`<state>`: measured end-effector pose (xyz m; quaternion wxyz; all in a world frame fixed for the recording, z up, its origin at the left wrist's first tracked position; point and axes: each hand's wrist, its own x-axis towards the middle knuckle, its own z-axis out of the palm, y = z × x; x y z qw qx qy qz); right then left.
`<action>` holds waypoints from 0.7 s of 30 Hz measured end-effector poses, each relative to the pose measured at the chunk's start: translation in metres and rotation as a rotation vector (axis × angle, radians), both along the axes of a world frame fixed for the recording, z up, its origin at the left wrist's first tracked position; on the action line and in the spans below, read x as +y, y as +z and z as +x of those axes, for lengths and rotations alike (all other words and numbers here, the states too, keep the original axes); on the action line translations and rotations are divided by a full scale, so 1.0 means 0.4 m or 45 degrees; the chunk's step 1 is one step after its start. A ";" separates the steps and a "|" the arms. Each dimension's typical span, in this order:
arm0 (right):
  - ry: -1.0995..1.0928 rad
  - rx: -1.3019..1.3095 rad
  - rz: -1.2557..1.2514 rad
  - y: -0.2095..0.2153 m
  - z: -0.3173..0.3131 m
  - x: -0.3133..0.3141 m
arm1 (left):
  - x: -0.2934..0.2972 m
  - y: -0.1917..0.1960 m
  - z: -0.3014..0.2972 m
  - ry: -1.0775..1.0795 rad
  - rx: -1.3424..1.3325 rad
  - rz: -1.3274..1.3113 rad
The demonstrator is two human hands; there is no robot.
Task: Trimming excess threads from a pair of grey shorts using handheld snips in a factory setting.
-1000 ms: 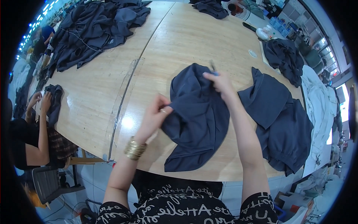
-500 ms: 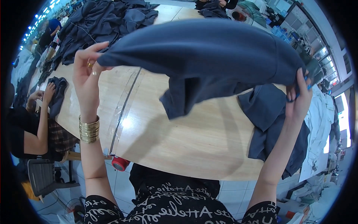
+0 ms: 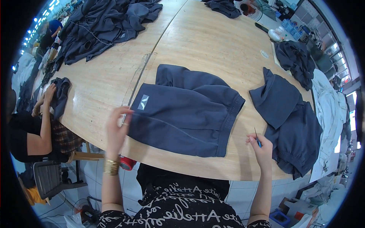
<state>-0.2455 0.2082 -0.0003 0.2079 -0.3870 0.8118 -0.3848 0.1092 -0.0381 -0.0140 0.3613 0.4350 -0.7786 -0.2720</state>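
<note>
A pair of dark grey shorts (image 3: 182, 121) lies on the table in front of me, its elastic waistband to the right and its leg openings to the left. A small pale patch sits near one hem. My left hand (image 3: 117, 131), blurred by motion, is at the left hem; whether its fingers grip the cloth is unclear. Right of the waistband, my right hand (image 3: 261, 148) is closed around small blue-handled snips (image 3: 259, 141), the thin dark blade pointing away from me. This hand is apart from the shorts.
Dark garments (image 3: 292, 125) are piled at the right, beside white cloth (image 3: 329, 121). A large dark heap (image 3: 110, 26) covers the far left of the wooden table (image 3: 205, 41). At left, another person's hands (image 3: 47, 95) handle dark cloth. A red object (image 3: 127, 163) hangs at the near edge.
The shorts, held up and stretched between both hands before, now lie on the table. Both hands have come down and inward; the right has let go of the waistband.
</note>
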 end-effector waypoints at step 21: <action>-0.136 0.430 -0.280 -0.101 0.018 -0.167 | 0.099 -0.091 -0.174 -0.471 -0.136 0.071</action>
